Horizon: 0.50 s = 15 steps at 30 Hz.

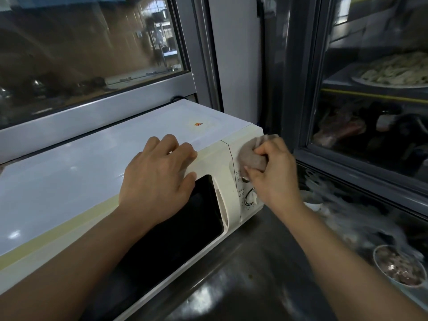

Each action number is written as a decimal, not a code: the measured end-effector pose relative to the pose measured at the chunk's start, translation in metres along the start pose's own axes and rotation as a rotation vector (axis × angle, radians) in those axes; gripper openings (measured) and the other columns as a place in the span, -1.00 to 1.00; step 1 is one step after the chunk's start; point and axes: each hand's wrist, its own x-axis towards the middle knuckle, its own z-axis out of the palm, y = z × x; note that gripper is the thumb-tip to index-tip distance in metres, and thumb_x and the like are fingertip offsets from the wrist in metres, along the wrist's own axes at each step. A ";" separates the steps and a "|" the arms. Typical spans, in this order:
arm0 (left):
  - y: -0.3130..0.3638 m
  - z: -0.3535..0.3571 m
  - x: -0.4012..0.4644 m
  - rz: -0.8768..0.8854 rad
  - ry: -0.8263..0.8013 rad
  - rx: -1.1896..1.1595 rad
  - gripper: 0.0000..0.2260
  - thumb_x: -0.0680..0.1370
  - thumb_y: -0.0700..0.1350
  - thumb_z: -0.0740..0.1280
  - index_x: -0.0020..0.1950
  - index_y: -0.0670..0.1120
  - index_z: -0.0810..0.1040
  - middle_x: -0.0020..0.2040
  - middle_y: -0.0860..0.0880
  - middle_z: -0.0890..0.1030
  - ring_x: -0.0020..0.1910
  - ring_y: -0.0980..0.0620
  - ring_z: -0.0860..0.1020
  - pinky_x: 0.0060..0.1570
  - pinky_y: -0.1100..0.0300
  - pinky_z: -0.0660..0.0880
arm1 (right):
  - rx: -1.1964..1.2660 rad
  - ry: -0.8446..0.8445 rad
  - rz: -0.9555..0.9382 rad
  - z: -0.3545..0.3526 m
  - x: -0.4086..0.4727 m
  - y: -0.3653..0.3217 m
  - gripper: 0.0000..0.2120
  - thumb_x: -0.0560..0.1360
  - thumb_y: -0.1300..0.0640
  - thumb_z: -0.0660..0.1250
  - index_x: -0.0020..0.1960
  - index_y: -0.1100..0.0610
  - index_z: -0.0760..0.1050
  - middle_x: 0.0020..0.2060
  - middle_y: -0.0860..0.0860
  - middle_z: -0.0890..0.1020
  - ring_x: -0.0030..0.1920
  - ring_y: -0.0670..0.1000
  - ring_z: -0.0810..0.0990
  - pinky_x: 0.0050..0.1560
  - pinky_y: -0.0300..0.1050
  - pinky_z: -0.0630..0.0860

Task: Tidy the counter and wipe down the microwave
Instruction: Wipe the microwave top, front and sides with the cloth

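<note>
A cream-white microwave (97,163) with a dark door window (183,230) stands on a steel counter (250,262). My left hand (159,179) rests flat on the top front edge of the microwave, fingers spread over the door's upper corner. My right hand (275,172) grips a bunched grey-brown cloth (253,155) and presses it against the upper part of the control panel. Just under the cloth a small knob (245,179) shows, and below it a larger dial (251,198).
A glass window with a grey frame (97,112) runs behind the microwave. To the right stands a glass-fronted display fridge (370,126) with a plate of food (393,72) on a shelf. A round bowl of dark food (398,267) shows at lower right.
</note>
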 end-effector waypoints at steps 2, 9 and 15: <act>-0.001 0.000 0.000 0.004 0.002 0.000 -0.76 0.42 -0.04 0.38 0.07 -0.04 0.54 -0.08 -0.01 0.49 -0.10 -0.07 0.44 -0.34 0.18 0.31 | -0.017 -0.043 -0.082 0.003 -0.004 -0.004 -0.81 0.29 0.36 0.42 -0.18 0.19 0.46 -0.07 0.04 0.46 -0.15 -0.02 0.47 -0.17 -0.34 0.34; -0.001 -0.001 0.000 -0.003 -0.009 -0.018 -0.74 0.44 -0.01 0.34 0.10 -0.04 0.54 -0.07 -0.01 0.48 -0.08 -0.06 0.43 -0.34 0.19 0.30 | 0.167 0.000 0.197 -0.005 0.010 0.016 -0.78 0.38 0.29 0.44 -0.15 0.08 0.44 -0.01 -0.01 0.42 -0.11 -0.17 0.44 -0.14 -0.63 0.29; 0.000 0.000 -0.001 -0.012 -0.018 -0.037 -0.74 0.44 -0.05 0.35 0.11 -0.04 0.53 -0.05 -0.01 0.48 -0.05 -0.06 0.42 -0.33 0.17 0.34 | 0.159 0.094 0.245 -0.004 0.017 -0.009 -0.82 0.45 0.25 0.37 0.04 0.18 0.47 0.13 0.08 0.39 0.04 -0.12 0.39 0.07 -0.49 0.25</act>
